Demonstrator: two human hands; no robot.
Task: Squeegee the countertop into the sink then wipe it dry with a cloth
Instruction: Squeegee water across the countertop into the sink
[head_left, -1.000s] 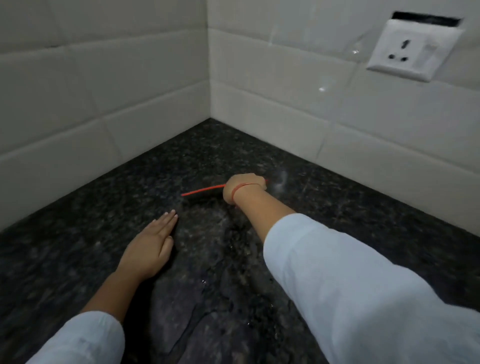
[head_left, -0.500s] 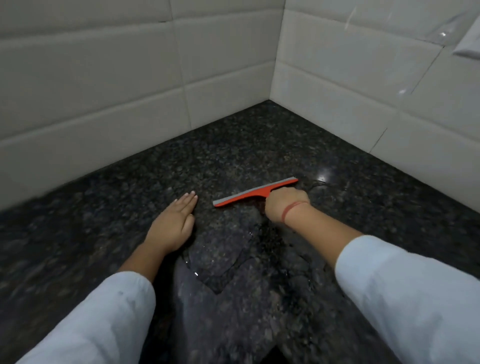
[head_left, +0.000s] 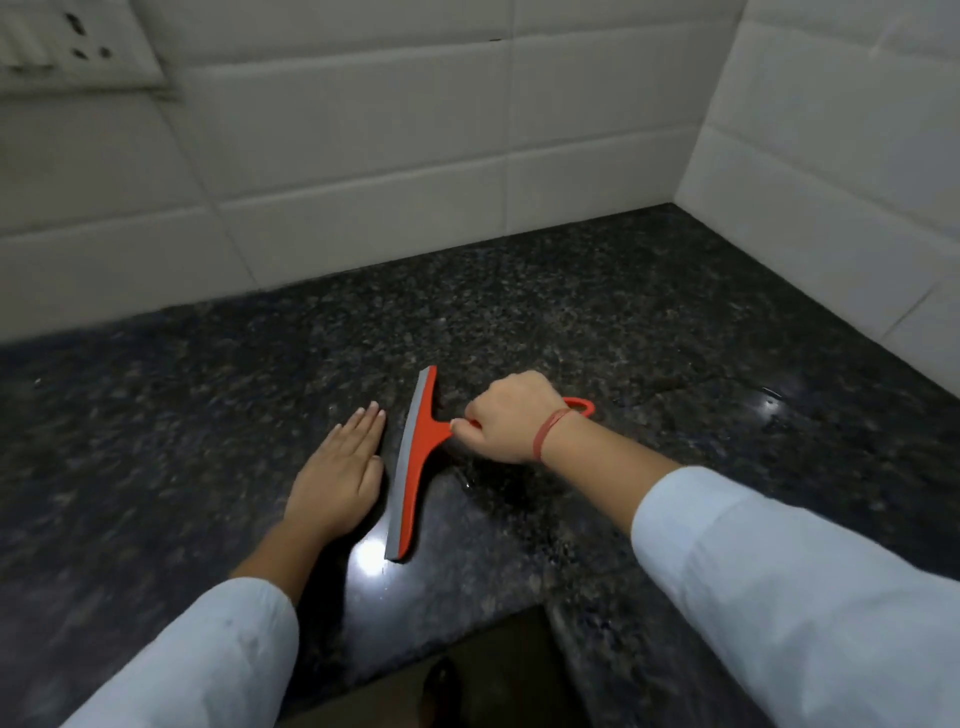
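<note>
On the countertop (head_left: 623, 322), right fingers (head_left: 470, 422) grip the squeegee (head_left: 415, 457), swung beside the flat left hand (head_left: 337, 478).

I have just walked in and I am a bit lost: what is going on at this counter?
A person is squeegeeing a dark countertop. The right hand grips the handle of an orange squeegee, whose blade lies on the stone. The left hand rests flat beside the blade, fingers straight. The surface near the squeegee looks wet. No sink or cloth is in view.
</note>
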